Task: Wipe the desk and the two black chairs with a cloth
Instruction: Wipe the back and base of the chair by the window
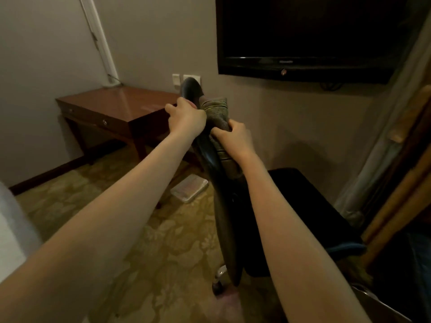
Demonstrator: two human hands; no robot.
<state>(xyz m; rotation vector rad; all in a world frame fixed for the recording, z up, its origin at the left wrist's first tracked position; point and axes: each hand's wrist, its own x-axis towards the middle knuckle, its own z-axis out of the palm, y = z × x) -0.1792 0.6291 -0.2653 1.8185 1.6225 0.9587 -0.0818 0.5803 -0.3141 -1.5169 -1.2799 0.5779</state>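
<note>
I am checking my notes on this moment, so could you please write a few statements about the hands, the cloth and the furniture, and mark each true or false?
1. The left hand grips the top of the black chair by its backrest. True.
2. The right hand holds nothing. False: it holds the cloth against the chair's backrest.
3. The cloth lies on the desk. False: it is on the chair's backrest, apart from the desk.
4. A television hangs on the wall to the right of the desk. True.
5. The television shows a bright picture. False: its screen is dark.
</note>
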